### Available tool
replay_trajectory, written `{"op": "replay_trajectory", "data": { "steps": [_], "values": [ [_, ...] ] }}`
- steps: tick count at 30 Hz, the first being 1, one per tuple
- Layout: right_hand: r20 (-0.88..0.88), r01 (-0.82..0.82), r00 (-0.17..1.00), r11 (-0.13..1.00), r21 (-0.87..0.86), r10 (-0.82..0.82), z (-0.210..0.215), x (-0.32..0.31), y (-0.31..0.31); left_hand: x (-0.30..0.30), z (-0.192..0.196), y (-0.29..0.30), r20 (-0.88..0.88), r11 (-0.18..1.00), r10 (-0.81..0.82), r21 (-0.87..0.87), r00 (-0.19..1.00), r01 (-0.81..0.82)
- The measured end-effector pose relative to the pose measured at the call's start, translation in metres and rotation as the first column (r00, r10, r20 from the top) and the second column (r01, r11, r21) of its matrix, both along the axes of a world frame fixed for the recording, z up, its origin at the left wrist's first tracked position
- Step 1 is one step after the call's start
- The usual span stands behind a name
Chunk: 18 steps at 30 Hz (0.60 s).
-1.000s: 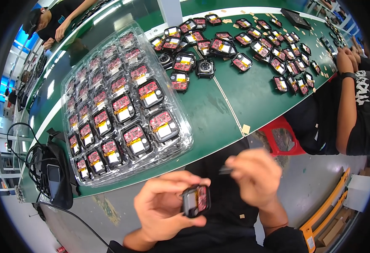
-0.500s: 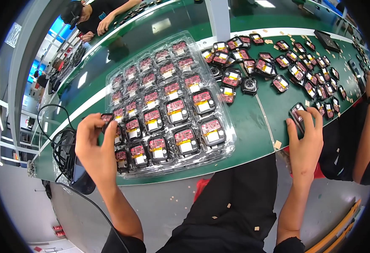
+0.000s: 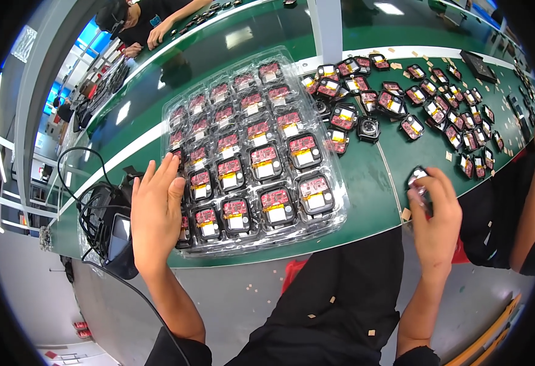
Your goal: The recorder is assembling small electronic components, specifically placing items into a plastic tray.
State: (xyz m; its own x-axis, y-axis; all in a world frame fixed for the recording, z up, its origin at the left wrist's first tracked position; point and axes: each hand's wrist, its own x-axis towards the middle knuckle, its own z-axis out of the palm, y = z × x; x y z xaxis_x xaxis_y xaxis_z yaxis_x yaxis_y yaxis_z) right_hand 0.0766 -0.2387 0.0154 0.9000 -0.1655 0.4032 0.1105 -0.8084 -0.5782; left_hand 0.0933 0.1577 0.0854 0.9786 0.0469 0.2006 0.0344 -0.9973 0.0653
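Observation:
At the left side of a clear plastic blister tray (image 3: 339,219), my left hand (image 3: 157,213) is open, fingers stretched out and held together, with no piece in its grasp. Its fingertips are beside the cases in the tray's left column, some of which the hand hides. Rows of black watch cases with red circuit boards fill the tray, such as a watch case (image 3: 315,194) in the near right corner. To the right of the tray, my right hand (image 3: 439,213) closes its fingers round another watch case (image 3: 418,177), tilted above the green bench.
Loose watch cases (image 3: 411,127) lie heaped on the green bench (image 3: 365,189) at the right, among small tan paper bits. A black box (image 3: 121,241) with cables stands left of the tray. A metal post (image 3: 325,36) rises behind. Other people work across and at the right.
My left hand has let go of the watch case it pinched by the tray and straightened its fingers. My right hand, still holding its case, has moved slightly down and towards me.

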Motion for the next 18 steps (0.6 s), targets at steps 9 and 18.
{"op": "replay_trajectory", "data": {
  "steps": [9, 18],
  "values": [
    [0.015, -0.162, 0.987, 0.986, 0.048, 0.161, 0.005, -0.013, 0.016, -0.002, -0.015, 0.009, -0.05, 0.992, -0.025, -0.129, 0.998, 0.018],
    [-0.001, -0.174, 0.984, 0.975, 0.14, 0.176, 0.004, -0.019, 0.018, -0.002, -0.013, 0.009, -0.095, 0.989, -0.037, -0.149, 0.995, 0.023]
  ]
}}
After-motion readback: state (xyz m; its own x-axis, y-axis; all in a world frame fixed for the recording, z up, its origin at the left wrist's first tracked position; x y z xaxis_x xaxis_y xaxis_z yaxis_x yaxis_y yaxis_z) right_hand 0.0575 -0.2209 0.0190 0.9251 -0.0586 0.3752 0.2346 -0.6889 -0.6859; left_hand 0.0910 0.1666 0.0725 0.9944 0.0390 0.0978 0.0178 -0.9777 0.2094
